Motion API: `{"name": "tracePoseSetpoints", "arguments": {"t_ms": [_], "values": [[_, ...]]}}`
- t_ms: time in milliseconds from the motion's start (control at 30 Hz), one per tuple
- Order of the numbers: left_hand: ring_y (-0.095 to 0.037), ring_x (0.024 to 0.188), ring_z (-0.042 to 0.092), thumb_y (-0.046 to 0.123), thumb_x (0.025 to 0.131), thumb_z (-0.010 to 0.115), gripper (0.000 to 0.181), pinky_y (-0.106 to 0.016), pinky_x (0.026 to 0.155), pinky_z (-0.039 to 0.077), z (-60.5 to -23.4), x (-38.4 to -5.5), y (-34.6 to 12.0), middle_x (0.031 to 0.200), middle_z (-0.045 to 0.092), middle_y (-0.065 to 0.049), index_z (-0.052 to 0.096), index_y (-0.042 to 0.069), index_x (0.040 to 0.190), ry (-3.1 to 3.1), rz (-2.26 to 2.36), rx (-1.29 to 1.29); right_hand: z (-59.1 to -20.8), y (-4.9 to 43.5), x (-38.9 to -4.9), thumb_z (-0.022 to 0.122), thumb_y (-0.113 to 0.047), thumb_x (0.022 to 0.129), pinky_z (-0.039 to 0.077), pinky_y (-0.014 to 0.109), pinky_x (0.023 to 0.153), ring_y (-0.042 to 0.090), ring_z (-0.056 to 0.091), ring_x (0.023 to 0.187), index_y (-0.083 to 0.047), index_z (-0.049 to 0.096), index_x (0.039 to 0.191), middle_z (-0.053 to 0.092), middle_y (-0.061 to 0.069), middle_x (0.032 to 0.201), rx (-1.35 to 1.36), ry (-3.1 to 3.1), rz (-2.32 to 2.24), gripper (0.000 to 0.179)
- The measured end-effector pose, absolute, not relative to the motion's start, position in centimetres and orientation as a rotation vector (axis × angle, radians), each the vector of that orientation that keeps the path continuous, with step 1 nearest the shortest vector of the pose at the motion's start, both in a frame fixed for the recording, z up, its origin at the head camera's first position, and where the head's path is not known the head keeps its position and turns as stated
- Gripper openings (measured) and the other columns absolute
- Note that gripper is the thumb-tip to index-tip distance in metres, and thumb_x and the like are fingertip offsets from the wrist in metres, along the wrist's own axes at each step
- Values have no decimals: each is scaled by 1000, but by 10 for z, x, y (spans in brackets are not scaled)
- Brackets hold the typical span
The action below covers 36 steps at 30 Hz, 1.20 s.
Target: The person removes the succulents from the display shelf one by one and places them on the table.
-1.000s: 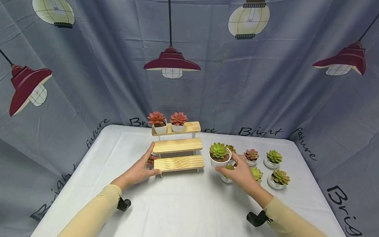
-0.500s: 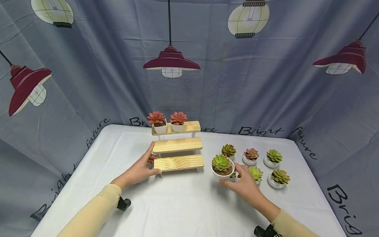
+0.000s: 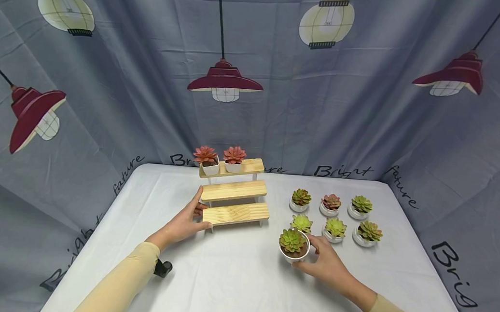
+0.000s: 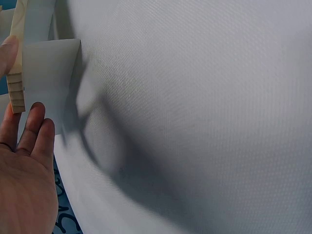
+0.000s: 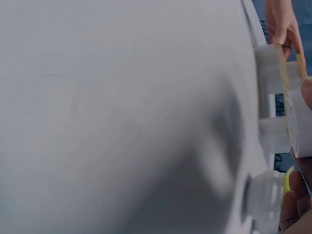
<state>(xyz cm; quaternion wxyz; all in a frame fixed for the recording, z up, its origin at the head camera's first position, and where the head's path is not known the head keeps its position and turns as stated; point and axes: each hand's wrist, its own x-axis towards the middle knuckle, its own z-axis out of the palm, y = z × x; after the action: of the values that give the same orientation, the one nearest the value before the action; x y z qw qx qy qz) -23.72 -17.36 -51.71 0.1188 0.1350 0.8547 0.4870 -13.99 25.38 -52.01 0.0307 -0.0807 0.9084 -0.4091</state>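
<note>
A three-tier plant stand (image 3: 235, 191) with pale wooden boards on white supports stands at the table's back. My left hand (image 3: 184, 220) grips its left end, thumb at the lowest board and fingers near the middle one. The left wrist view shows the board's end (image 4: 16, 92) between thumb and fingertip. Two red potted succulents (image 3: 210, 167) (image 3: 233, 167) occupy the top tier. Right of the stand, my right hand (image 3: 331, 268) holds a green potted succulent (image 3: 292, 241) by its white pot, tilted towards me. That white pot (image 5: 301, 124) shows at the edge of the right wrist view.
Several smaller succulents in white pots stand in two rows on the right, among them a reddish one (image 3: 331, 203) and a green one (image 3: 361, 205). A green succulent (image 3: 301, 222) sits just behind the held pot. White cloth (image 3: 224, 280) covers the table; a grey-blue printed curtain (image 3: 260, 127) hangs behind.
My right hand has moved the green potted succulent towards me and slightly right, uncovering the smaller pots behind it. The left hand and the stand have stayed in place.
</note>
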Motion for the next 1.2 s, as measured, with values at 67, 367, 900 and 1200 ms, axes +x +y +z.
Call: {"name": "tracePoseSetpoints", "arguments": {"t_ms": [67,367,900,1200], "values": [[-32,130,48,29,89,84,119,-50,115,36,-517,-237,-174,141,46,-15,-9,35,164,2499,1426,389,-524,254,-137,95,-37,71,47,43,85,26,52,105,-13,60,143,55,8,121,-232,2778,-1256,83],[-32,130,48,28,88,84,120,-50,115,37,-518,-238,-174,141,46,-16,-9,37,164,2502,1428,408,-537,258,-130,96,-33,69,48,43,90,19,52,103,-10,59,142,56,5,115,-194,2741,-1276,85],[-33,131,47,30,88,84,119,-51,114,37,-518,-237,-174,142,46,-16,-8,36,164,2507,1421,392,-557,263,-124,97,-37,68,40,52,108,22,51,117,-18,59,139,54,5,120,-104,2684,-1345,83],[-33,133,45,28,90,83,118,-52,115,35,-516,-236,-174,144,43,-16,-10,39,163,2486,1425,403,-562,266,-122,96,-41,68,41,54,108,24,50,121,-17,59,139,54,7,125,-108,2704,-1295,84]]}}
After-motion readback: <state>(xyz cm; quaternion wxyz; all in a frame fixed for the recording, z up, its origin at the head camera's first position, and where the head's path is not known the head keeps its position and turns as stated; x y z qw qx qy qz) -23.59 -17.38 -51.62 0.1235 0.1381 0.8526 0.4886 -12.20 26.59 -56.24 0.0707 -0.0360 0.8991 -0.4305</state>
